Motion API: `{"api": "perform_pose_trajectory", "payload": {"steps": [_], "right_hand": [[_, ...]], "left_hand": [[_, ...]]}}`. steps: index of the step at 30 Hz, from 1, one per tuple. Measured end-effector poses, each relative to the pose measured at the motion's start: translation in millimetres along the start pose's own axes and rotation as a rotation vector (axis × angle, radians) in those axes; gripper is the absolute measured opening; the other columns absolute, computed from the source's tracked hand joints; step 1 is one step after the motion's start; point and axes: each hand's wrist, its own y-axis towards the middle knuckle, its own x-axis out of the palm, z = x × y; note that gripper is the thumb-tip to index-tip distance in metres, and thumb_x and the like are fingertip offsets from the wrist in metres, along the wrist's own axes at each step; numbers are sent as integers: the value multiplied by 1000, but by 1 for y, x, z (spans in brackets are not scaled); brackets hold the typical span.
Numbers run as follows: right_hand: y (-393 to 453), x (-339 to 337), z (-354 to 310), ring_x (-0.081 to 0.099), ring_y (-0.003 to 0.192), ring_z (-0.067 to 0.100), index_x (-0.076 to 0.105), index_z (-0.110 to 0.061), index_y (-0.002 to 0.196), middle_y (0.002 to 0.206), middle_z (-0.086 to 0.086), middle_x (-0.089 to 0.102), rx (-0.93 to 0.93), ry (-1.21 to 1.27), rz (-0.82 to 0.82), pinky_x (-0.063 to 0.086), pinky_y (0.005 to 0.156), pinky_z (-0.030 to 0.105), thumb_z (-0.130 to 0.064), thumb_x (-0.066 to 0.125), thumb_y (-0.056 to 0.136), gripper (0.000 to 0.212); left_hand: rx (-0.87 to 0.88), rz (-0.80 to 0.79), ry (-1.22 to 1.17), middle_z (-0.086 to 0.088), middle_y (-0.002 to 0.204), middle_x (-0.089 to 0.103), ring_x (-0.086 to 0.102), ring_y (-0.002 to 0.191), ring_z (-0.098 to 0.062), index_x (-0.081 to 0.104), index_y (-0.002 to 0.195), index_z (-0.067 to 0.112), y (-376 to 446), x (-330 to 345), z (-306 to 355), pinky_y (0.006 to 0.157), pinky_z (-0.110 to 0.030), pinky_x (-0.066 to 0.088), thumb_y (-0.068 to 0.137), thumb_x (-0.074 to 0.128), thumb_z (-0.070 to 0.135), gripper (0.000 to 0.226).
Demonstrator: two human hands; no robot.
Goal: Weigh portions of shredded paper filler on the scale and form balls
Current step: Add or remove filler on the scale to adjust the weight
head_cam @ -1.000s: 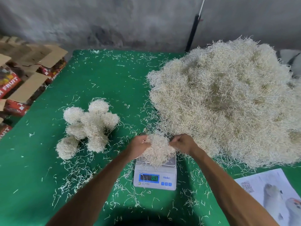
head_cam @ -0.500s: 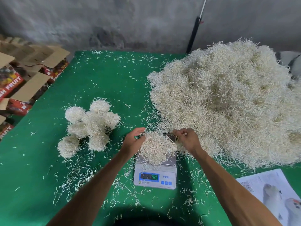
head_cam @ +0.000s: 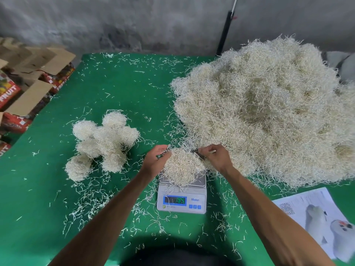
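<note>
Bare green table (head_cam: pixel 119 89) lies beyond seven balls (head_cam: pixel 104 143), perhaps. Left hand (head_cam: pixel 154 162), fingers relaxed, touches the portion (head_cam: pixel 182 167) on one scale (head_cam: pixel 181 198); right hand (head_cam: pixel 216 157) pinches strands.

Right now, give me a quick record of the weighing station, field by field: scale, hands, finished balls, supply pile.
scale: white digital scale, display lit, digits unclear
portion: loose shredded paper heaped on the platform
left hand: fingers straight, at the portion's left edge
right hand: pinching a few strands at its right edge
finished balls: cluster on the green table, left of the scale
supply pile: large heap on the right
</note>
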Motion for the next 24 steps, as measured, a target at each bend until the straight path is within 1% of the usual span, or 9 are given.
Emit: {"api": "perform_pose_trajectory", "payload": {"steps": [2, 4, 7, 9, 11, 14, 18, 22, 24], "right_hand": [[-2, 1, 1, 66, 86, -6, 73, -18, 93, 117, -14, 73, -16, -2, 2, 48, 73, 22, -50, 75, 89, 32], [-4, 1, 2, 65, 83, -9, 74, -20, 91, 111, -19, 72, -17, -4, 4, 49, 75, 23, -52, 75, 88, 32], [-3, 1, 4, 68, 95, 3, 73, -19, 90, 121, -9, 74, -4, -4, -2, 51, 91, 35, -53, 76, 88, 35], [-2, 1, 5, 69, 97, 6, 73, -18, 90, 126, -4, 73, 1, 0, -7, 50, 98, 39, -54, 76, 87, 36], [-2, 1, 5, 70, 106, 15, 72, -18, 90, 130, -1, 72, 10, 14, -11, 49, 106, 45, -54, 76, 86, 36], [-2, 1, 5, 68, 116, 20, 72, -18, 90, 130, 0, 72, 15, 35, -17, 47, 110, 52, -53, 77, 86, 36], [-3, 1, 4, 69, 113, 18, 72, -19, 91, 127, -3, 73, 20, 42, -26, 48, 109, 49, -53, 77, 86, 35], [-3, 1, 3, 67, 108, 15, 72, -19, 92, 128, -4, 72, 32, 51, -40, 46, 102, 38, -53, 76, 87, 35], [-4, 2, 4, 68, 110, 17, 73, -18, 93, 127, -1, 73, 25, 54, -50, 48, 103, 39, -50, 75, 89, 32]], "left_hand": [[-18, 3, -7, 0, 138, 57, 52, 126, -16, 57, 133, 26, -1, 0, -1, 107, -42, 42, 94, 64, 44, 43], [-32, 8, -8, -1, 138, 57, 52, 126, -17, 56, 133, 27, -1, -1, -1, 106, -43, 42, 93, 64, 46, 45], [-44, 19, -2, 1, 135, 58, 53, 124, -16, 55, 132, 28, -1, -2, -1, 104, -42, 44, 92, 64, 49, 46], [-46, 21, -4, 4, 133, 58, 54, 122, -14, 56, 131, 30, -1, -3, -2, 102, -41, 45, 91, 65, 51, 46], [-52, 21, -7, 2, 134, 58, 54, 122, -14, 56, 130, 31, -1, -3, -2, 102, -41, 46, 90, 65, 53, 47], [-58, 15, -7, 1, 135, 58, 54, 123, -14, 55, 130, 31, -1, -4, -1, 103, -43, 46, 89, 65, 54, 48], [-55, 2, -9, 1, 136, 57, 54, 123, -15, 54, 133, 27, -1, -4, 0, 104, -44, 46, 92, 64, 50, 48], [-61, -1, -21, 0, 136, 57, 54, 122, -14, 55, 134, 24, -1, -3, 3, 99, -36, 45, 94, 64, 46, 47], [-58, 2, -25, 0, 135, 57, 54, 122, -15, 55, 134, 23, -2, -2, 4, 99, -36, 46, 94, 65, 44, 46]]}}
